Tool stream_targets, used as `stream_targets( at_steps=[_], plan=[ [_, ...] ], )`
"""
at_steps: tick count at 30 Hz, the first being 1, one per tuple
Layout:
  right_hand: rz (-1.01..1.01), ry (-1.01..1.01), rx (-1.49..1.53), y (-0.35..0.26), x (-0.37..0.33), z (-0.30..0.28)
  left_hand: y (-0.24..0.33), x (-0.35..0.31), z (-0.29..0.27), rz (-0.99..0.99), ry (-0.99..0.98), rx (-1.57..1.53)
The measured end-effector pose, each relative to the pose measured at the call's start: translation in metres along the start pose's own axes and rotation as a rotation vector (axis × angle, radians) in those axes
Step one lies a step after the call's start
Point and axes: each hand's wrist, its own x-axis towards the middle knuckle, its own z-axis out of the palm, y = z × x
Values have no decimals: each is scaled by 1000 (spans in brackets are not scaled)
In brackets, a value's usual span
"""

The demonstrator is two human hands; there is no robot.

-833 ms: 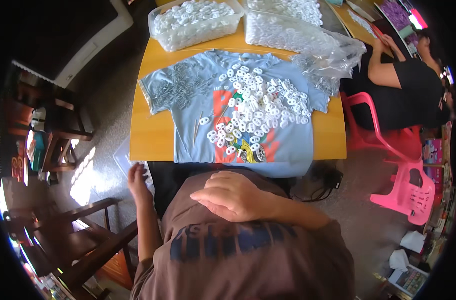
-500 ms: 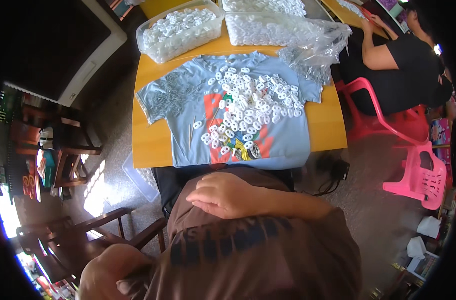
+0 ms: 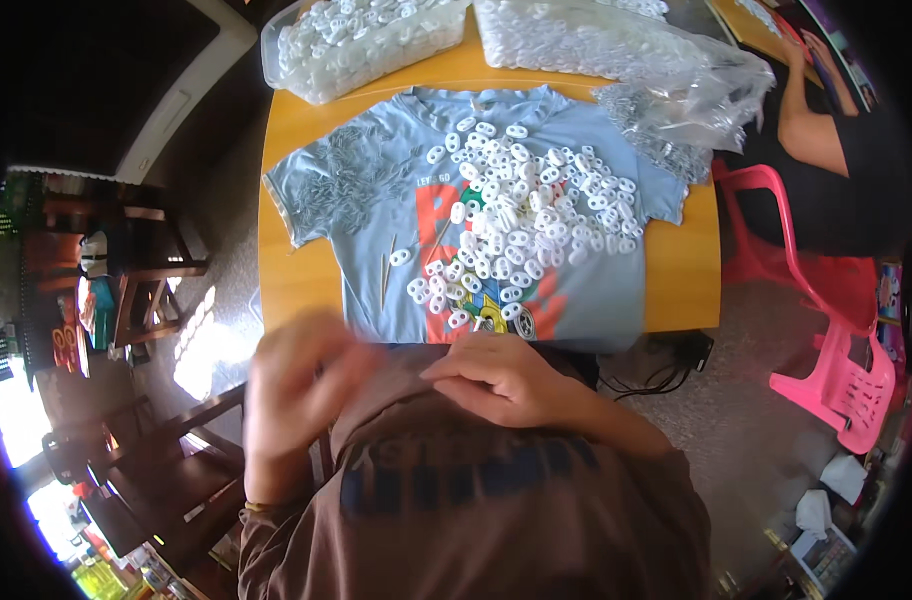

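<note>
My left hand (image 3: 306,375) is raised in front of the table's near edge, to the left of my right hand; motion smears its fingers. My right hand (image 3: 506,378) rests close to my belly, just below the shirt's hem, its fingers curled together; whether anything lies inside them is hidden. Beyond both hands a light blue T-shirt (image 3: 366,215) is spread over the table. Heaped on its middle and right are white oval plastic pieces (image 3: 521,200), each with two holes. Small grey metal pieces (image 3: 346,180) cover its left sleeve area. Thin sticks (image 3: 386,270) lie beside a lone white piece (image 3: 400,257).
At the back of the yellow table (image 3: 296,260) stand a clear tub (image 3: 376,65) and a clear bag (image 3: 576,45), both full of white pieces. Another bag (image 3: 666,130) holds grey pieces. A person (image 3: 826,160) sits at the right near a pink chair (image 3: 796,240). Wooden chairs (image 3: 166,470) stand left.
My left hand has come up into view on the left. My right hand has shifted slightly right. The view has tilted and moved closer to the table.
</note>
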Motion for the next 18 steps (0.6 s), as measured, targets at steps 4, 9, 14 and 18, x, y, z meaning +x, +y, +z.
stream_targets(
  at_steps=[4,9,14,18],
  plan=[
    [42,-65,67,5,15,-15,-51,30,47,-21,67,180],
    [36,-101,98,12,32,-22,-59,37,70,166,44,485],
    [2,-116,12,21,45,-31,-57,39,74,190,-22,652],
    [26,-144,-35,18,55,-43,-55,41,73,145,-29,597]
  ],
)
